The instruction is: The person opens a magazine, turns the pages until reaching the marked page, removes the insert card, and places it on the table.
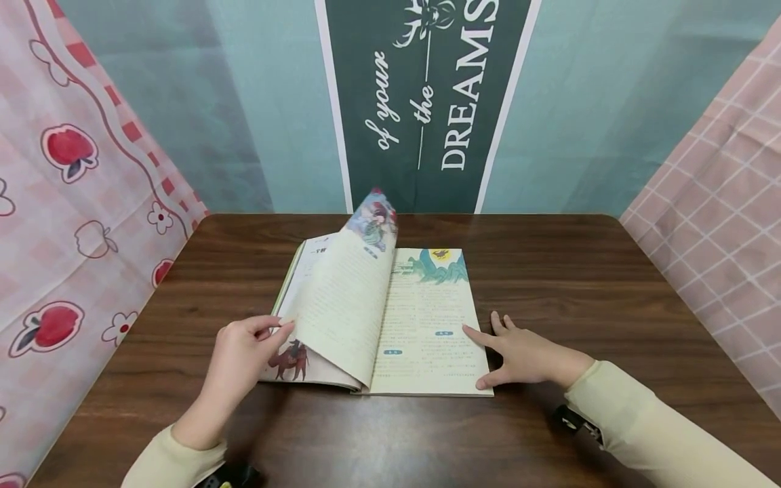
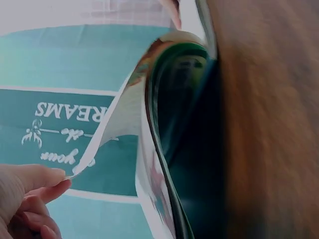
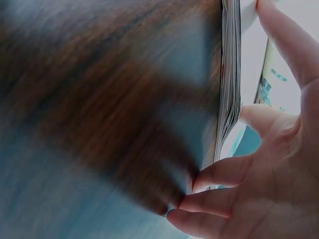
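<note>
An illustrated book lies spread on the table. One of its pages is lifted and curves over the left half, its top corner standing up. My left hand pinches the edge of this page between thumb and index finger; the left wrist view shows the page pulled taut from the fingertips. My right hand has its fingers spread at the book's right edge. Its thumb and index finger touch the right-hand page, and the other fingers reach the table, as the right wrist view shows beside the page stack.
The brown wooden table extends around the book on all sides. A teal cloth with printed lettering hangs behind it. Patterned pink cloths hang at the left and right. Dark devices are strapped at both wrists.
</note>
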